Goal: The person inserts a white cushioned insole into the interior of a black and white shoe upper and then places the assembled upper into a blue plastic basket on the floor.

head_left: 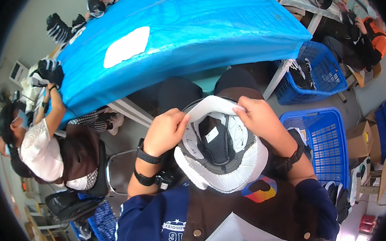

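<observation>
Pinched between thumb and fingers at either end, a smooth white strip (pixel 214 106) on the far edge of a white-and-black, mesh-lined shoe upper (pixel 216 151) is grasped by the left hand (pixel 166 130) and the right hand (pixel 260 117). The upper is held opening upward before the dark brown cloth apron (pixel 271 215), on the near side of the table covered in glossy blue plastic sheeting (pixel 222 29). Uneven pull could crease or skew the strip; a loosened pinch on one side could let the upper tip or drop.
</observation>
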Tool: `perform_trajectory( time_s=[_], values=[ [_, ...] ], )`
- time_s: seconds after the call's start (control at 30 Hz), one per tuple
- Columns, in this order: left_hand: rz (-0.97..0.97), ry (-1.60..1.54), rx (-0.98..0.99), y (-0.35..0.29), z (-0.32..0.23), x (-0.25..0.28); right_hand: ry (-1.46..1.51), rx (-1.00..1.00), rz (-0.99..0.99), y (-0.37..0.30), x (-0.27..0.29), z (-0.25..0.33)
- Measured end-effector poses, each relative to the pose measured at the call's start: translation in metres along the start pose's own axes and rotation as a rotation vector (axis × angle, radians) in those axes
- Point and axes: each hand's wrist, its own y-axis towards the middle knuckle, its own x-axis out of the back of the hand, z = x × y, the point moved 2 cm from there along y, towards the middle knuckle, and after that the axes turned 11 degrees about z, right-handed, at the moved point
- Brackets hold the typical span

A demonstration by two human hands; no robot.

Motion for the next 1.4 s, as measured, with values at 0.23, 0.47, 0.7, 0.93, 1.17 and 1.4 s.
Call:
perform_trajectory(
  time_s=[0.23, 0.47, 0.7, 0.93, 1.17, 1.4],
  values=[
    [-0.229, -0.027, 0.090, 0.000, -0.016, 0.001, -0.153, 0.102, 0.224, 0.002, -0.007, -0.001],
    [-0.176, 0.019, 0.025, -0.002, -0.021, 0.002, -0.132, 0.126, 0.120, -0.001, 0.000, -0.001],
    [0.150, 0.182, -0.087, 0.002, -0.018, 0.000, -0.191, 0.173, 0.182, -0.009, -0.001, 0.001],
    [0.271, 0.252, -0.125, 0.015, -0.013, -0.009, -0.317, 0.256, 0.239, 0.007, -0.016, -0.008],
    [0.251, 0.261, -0.078, 0.020, -0.015, -0.011, -0.385, 0.330, 0.319, 0.021, -0.012, -0.017],
    [0.178, 0.207, -0.034, 0.018, -0.011, -0.014, -0.337, 0.310, 0.291, 0.018, -0.019, -0.020]
  ],
)
